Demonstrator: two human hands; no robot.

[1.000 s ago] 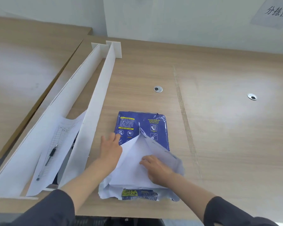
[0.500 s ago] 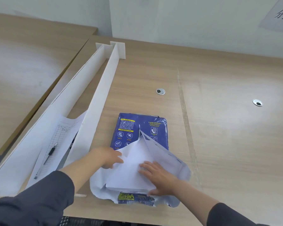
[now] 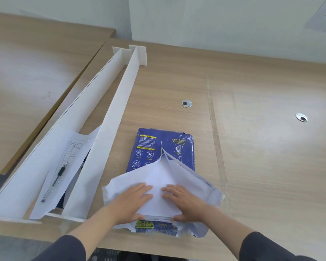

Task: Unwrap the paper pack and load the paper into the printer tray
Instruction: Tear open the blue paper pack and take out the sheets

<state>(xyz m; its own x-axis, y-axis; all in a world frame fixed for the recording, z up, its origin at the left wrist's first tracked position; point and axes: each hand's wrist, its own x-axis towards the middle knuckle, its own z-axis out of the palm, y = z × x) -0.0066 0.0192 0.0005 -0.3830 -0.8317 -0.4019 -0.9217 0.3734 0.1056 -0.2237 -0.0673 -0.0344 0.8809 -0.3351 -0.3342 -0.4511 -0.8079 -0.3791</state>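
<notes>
Lower centre of frame: the paper pack (image 3: 164, 147), its blue wrapper (image 3: 179, 142) torn back. Left hand (image 3: 134, 200) and right hand (image 3: 183, 202) lie flat on the bared sheets (image 3: 156, 178), fingers straight, gripping nothing — the far half hidden under wrapping.

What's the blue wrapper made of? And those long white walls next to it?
The blue wrapper looks like coated paper: shiny printed outside, plain white inside, with ragged torn edges and crinkles. The long white walls look like foam board or thick card, hard to say: matte, stiff, standing straight, thick flat edges.
</notes>
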